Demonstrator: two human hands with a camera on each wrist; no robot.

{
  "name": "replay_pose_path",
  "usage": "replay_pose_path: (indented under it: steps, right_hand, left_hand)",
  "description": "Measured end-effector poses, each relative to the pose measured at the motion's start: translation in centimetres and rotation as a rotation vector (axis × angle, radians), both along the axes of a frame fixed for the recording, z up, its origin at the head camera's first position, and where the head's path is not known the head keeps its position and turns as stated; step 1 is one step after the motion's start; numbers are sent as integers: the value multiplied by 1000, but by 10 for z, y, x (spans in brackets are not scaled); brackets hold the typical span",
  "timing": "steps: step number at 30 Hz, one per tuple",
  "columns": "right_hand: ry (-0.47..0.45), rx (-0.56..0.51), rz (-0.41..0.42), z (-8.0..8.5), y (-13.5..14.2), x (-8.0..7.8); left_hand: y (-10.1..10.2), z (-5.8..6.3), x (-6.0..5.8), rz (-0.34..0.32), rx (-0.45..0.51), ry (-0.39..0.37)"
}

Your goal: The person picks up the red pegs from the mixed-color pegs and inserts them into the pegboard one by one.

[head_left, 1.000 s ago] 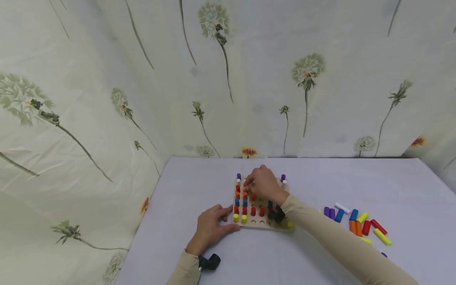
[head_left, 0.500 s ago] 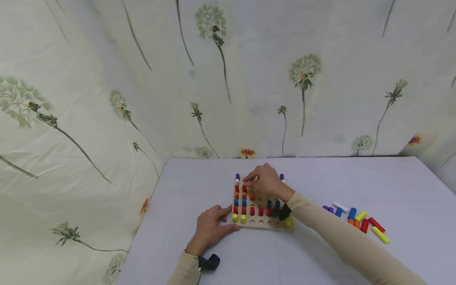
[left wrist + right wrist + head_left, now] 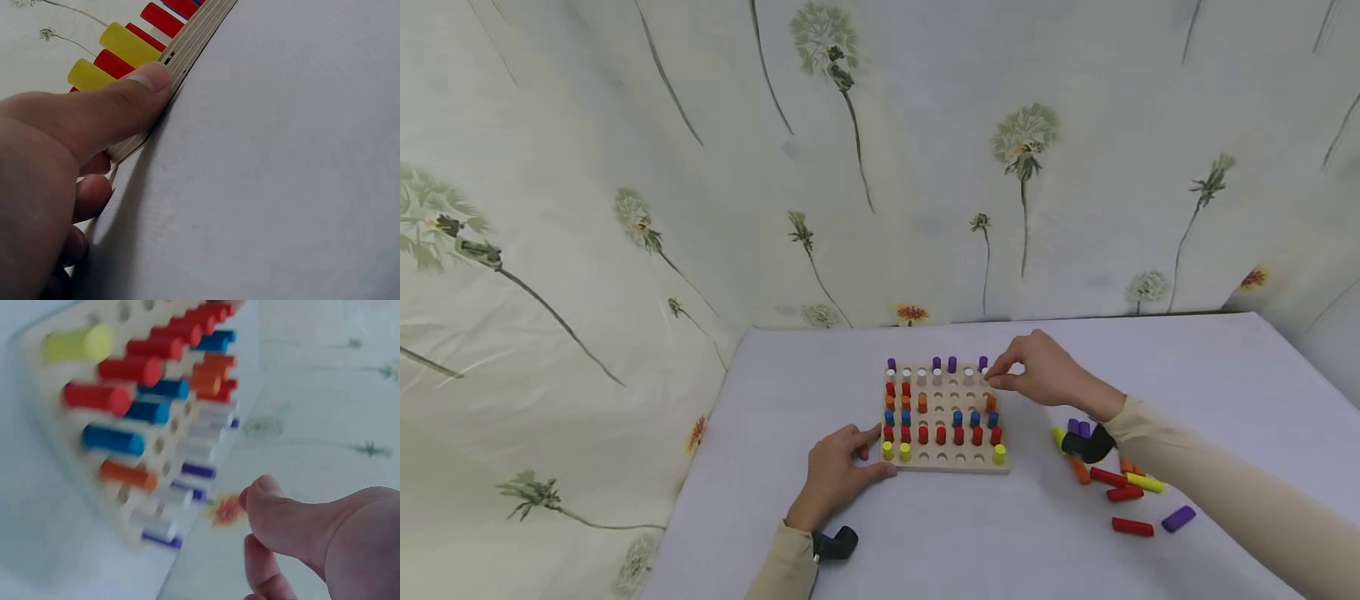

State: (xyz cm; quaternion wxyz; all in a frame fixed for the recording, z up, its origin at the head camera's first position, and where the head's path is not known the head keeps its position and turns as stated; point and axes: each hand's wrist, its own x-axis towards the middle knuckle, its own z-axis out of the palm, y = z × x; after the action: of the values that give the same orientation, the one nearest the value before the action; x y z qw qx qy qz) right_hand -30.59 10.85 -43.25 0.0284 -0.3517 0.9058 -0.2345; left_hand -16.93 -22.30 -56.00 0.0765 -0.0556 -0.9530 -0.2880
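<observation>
Our left hand (image 3: pixel 835 468) grips the pegboard (image 3: pixel 951 467) on the table (image 3: pixel 970 542), our right hand (image 3: pixel 1037 371) near its far-right purple peg (image 3: pixel 983 363). At the left wrist, we see thumb (image 3: pixel 134 94) on edge; at the right, slightly parted fingers (image 3: pixel 262 569) (holding nothing).

Head view: R sleeve (image 3: pixel 1225 492) cut off at 4 o'clock, L sleeve (image 3: pixel 784 562) at 7. R wrist cam (image 3: pixel 1088 445) & sleeve hide some loose pegs (image 3: pixel 1125 494); can't count. R hand (image 3: pixel 1051 371) fingertips partly cover white peg (image 3: pixel 984 375), approx. 1–2 o'clock on pegboard (image 3: pixel 951 467); contact unclear.

L wrist view: board cropped at 12, L hand (image 3: pixel 69 137) at 8–9; lower fingers lost in shadow.

R wrist view: board blurred, cropped 11–12; R hand cropped 4–5.
</observation>
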Motion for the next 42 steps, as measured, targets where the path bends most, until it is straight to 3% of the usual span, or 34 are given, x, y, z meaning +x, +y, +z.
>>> replay_pose_path:
  steps: [7,11,16,21,28,42]
  right_hand:
    - [-3,99,-108,-3,84,2]
    - [-68,158,-179,-14,127,7]
    - [-149,232,-285,-30,170,17]
    - [-160,251,-340,-45,202,24]
    - [-185,262,-361,-57,224,31]
    - [-199,240,-378,-66,218,34]
  left_hand:
    - [5,1,1,12,66,-81]
    - [5,4,0,35,59,-84]
    - [3,6,1,51,61,-91]
    - [3,7,1,68,87,-105]
    - [4,5,0,83,123,-128]
    - [5,8,-2,98,141,-180]
